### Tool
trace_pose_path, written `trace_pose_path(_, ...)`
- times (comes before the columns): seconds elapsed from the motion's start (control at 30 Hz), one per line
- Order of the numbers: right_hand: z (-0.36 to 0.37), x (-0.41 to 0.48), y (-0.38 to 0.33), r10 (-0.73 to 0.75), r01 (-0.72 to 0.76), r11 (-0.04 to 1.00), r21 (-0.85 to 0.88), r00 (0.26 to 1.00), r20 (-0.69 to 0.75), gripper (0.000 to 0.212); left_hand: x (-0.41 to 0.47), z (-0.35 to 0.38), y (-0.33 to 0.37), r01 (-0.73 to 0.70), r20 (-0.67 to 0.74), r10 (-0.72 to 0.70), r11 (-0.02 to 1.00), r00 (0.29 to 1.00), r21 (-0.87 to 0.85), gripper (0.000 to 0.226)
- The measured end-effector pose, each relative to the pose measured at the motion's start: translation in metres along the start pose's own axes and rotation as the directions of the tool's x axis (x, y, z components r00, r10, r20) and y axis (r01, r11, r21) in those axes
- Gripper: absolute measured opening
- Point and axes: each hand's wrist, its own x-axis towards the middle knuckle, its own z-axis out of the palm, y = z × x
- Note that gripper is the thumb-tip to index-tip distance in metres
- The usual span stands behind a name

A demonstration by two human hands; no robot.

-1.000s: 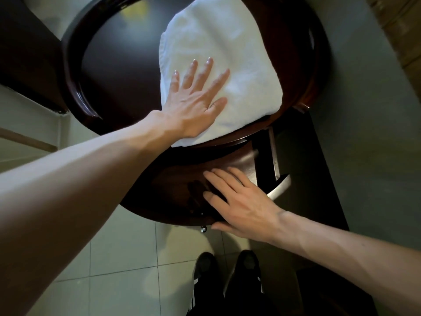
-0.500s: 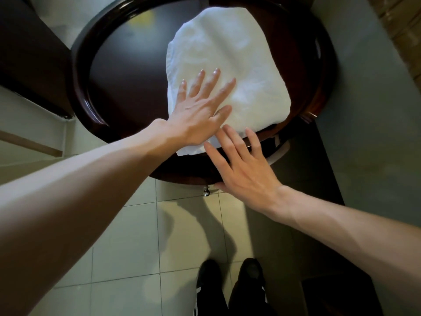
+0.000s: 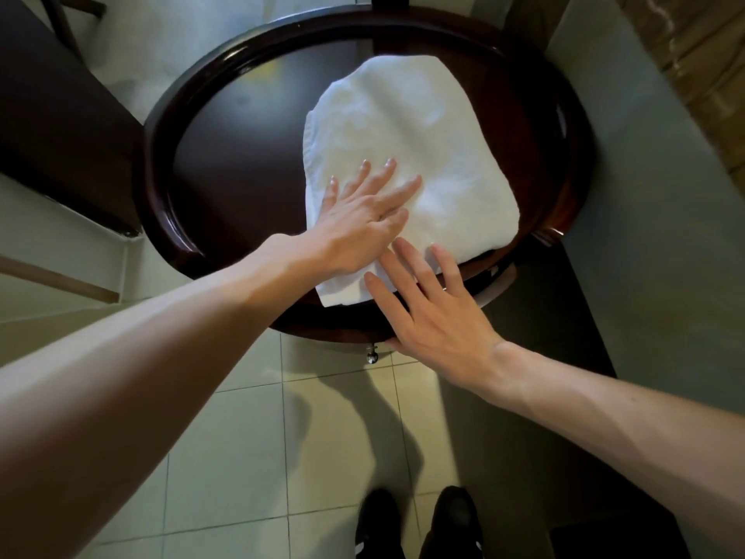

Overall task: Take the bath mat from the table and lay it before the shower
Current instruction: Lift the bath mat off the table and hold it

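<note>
Folded bath mat (image 3: 407,155) on table (image 3: 225,163), long axis running away from both grips; left hand (image 3: 358,223) flat on it, right hand (image 3: 427,308) splayed at near edge, possibly touching.

Round dark table (image 3: 225,163) with raised rim; folded white bath mat (image 3: 423,155) lies on it.

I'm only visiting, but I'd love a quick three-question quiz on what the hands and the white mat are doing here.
1. True or false: the bath mat lies folded on the round dark table.
2. Which hand rests flat on top of the mat? A) left hand B) right hand C) neither
3. Fill in: the right hand's fingertips reach the mat's near ____, by the table rim.

Key: 1 true; 2 A; 3 edge.
</note>
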Motion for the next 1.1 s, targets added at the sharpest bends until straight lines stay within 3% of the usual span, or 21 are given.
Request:
trace_pose_path(0.3,-0.003,0.024,0.008,0.016,-0.016,0.999,-0.035,1.000,0.010,0.053,0.001,-0.001,0.000,-0.005,0.057,0.007,1.000,0.998,-0.028,0.055)
trace_pose_path(0.5,0.001,0.022,0.001,0.045,-0.046,0.997,-0.064,0.999,-0.011,0.059,0.002,0.001,-0.003,-0.011,0.053,0.012,1.000,0.999,-0.018,0.053)
trace_pose_path(0.6,0.000,0.023,0.002,0.017,-0.018,0.999,-0.049,1.000,-0.010,0.049,-0.001,0.002,-0.002,-0.007,0.044,0.008,1.000,0.999,-0.027,0.060)
trace_pose_path(0.63,-0.002,0.024,0.006,0.001,-0.001,0.999,-0.053,1.000,-0.004,0.051,-0.003,0.004,-0.002,-0.009,0.028,0.010,0.999,1.000,-0.032,0.060)
trace_pose_path(0.73,-0.012,0.022,0.020,0.013,-0.012,1.000,-0.019,0.999,0.053,0.082,-0.007,0.007,-0.002,-0.019,-0.055,0.016,0.998,0.998,-0.055,0.055)
trace_pose_path(0.87,-0.026,0.016,0.046,0.041,-0.040,0.999,-0.012,0.993,0.114,0.088,-0.015,0.007,0.002,-0.036,-0.192,0.003,0.985,0.981,-0.169,0.054)
trace_pose_path(1.0,-0.040,0.015,0.072,0.036,-0.031,0.999,-0.027,0.982,0.187,0.077,-0.032,0.012,0.006,-0.017,-0.266,0.033,0.998,0.963,0.062,0.069)
trace_pose_path(1.1,-0.047,0.019,0.088,0.049,-0.045,0.999,-0.022,0.965,0.258,0.081,-0.038,0.023,0.009,0.026,-0.153,0.011,0.971,0.988,0.238,0.085)
